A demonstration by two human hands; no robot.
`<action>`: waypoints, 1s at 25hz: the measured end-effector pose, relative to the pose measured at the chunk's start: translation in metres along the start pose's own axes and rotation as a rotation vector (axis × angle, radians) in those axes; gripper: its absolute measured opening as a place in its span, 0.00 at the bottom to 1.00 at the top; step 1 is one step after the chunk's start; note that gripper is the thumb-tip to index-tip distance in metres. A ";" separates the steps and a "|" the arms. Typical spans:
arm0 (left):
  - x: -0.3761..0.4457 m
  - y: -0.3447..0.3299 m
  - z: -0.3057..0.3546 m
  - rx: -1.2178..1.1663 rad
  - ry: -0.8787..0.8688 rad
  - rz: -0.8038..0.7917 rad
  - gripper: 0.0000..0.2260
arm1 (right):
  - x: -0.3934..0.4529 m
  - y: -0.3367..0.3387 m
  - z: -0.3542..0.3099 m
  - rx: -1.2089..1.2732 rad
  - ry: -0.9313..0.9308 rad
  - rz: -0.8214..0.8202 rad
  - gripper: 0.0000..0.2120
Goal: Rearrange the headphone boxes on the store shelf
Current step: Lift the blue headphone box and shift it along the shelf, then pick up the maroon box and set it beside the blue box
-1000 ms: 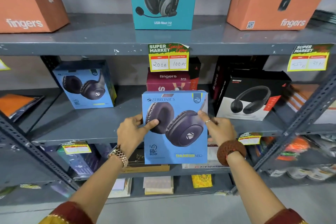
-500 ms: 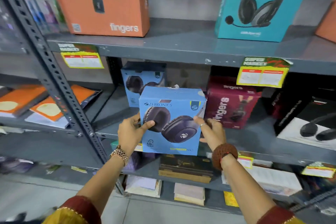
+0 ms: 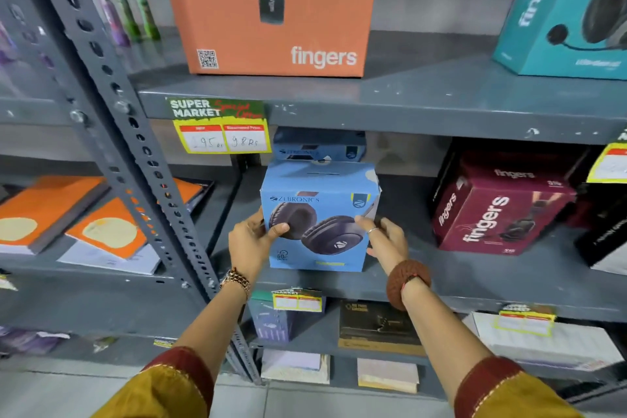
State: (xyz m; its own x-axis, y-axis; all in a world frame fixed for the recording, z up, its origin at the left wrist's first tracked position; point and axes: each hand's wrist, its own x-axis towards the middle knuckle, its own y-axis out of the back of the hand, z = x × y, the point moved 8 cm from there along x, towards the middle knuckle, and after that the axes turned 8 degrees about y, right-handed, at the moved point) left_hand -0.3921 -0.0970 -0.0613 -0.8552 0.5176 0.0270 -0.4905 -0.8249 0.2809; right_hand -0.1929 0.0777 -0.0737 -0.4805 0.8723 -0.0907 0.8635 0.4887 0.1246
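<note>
Blue box, frame centre: gripped by left hand and right hand; placing step; next, seat it on middle shelf

You have two light blue Zebronics headphone boxes in view, one in front and a second blue box behind it. One maroon fingers box sits to the right, one orange fingers box and one teal box on the shelf above. You can count two orange-covered notebooks at left and five yellow price tags, one cut off at the right edge.
</note>
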 end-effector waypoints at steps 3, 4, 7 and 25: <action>0.008 -0.001 -0.009 -0.031 -0.028 -0.007 0.15 | 0.003 -0.007 0.003 -0.021 0.038 0.010 0.15; 0.010 -0.001 -0.012 -0.039 -0.039 -0.007 0.15 | 0.001 -0.008 0.004 -0.032 0.044 0.016 0.16; 0.008 -0.002 -0.013 -0.034 -0.058 -0.017 0.19 | -0.003 -0.009 0.006 -0.036 0.062 -0.031 0.20; -0.145 -0.233 0.012 -0.102 0.144 -0.038 0.12 | -0.011 0.308 0.071 0.035 0.059 0.257 0.20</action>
State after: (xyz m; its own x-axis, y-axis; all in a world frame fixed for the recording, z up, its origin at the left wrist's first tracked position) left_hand -0.1516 0.0225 -0.1188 -0.8476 0.5166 -0.1214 -0.5307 -0.8281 0.1806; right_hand 0.0891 0.2174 -0.1045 -0.2516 0.9678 -0.0021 0.9628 0.2505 0.1015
